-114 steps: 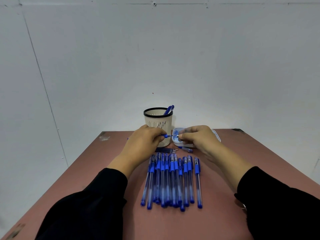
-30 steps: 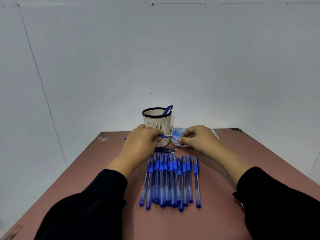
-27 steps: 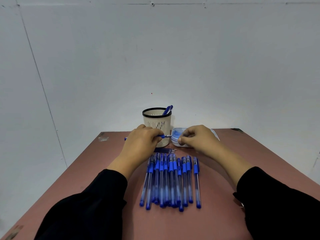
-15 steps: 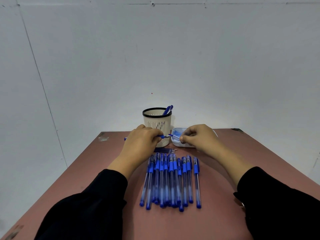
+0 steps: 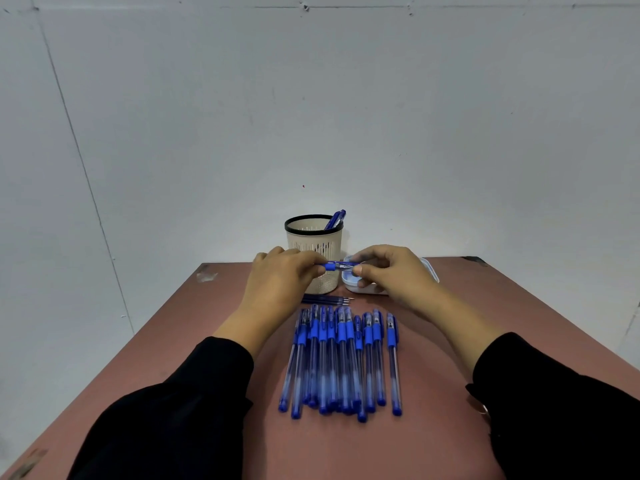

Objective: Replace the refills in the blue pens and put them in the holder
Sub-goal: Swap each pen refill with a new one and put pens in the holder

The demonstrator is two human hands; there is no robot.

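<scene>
Refill swap under way, we judge. Our left hand (image 5: 280, 275) grips pen (image 5: 330, 266) at 12 o'clock before holder (image 5: 314, 252); our right hand (image 5: 391, 271) pinches its tip end. Row of pens (image 5: 341, 362) waits at 6 o'clock. Next: seat tip squarely, then drop pen into holder.

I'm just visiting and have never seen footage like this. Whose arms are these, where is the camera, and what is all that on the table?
No machine here: a person wears a camera on the head, looking down at their own arms in black sleeves. The left hand grips a blue pen; the right hand pinches at its tip, over a small white box. On the reddish table lies a row of blue pens, with a few loose refills behind it. The pale holder already has pens in it.
</scene>
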